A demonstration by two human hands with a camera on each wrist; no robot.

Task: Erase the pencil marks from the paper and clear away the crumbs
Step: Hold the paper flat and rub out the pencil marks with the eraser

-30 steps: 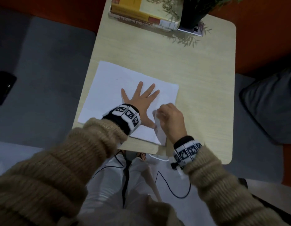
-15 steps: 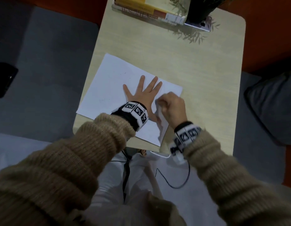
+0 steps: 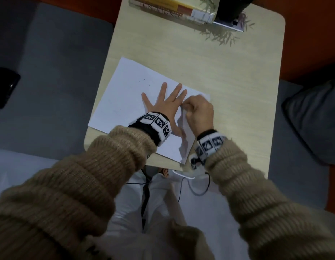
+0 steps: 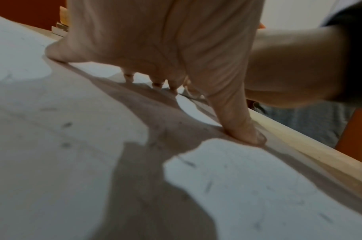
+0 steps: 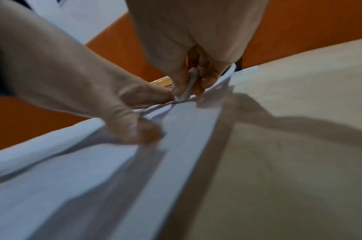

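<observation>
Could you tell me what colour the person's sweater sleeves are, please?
The sleeves are a tan, camel-brown ribbed knit, clearest in the head view.

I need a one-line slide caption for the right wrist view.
Right hand pinches a white eraser on paper beside the left hand.

left hand (image 3: pixel 165 105) flat on paper (image 3: pixel 125 98), right hand (image 3: pixel 199 114) fisted

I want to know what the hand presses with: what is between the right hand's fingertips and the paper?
A small white eraser, pinched by the right hand, with its tip on the paper. The right wrist view shows it; in the head view the hand hides it.
</observation>
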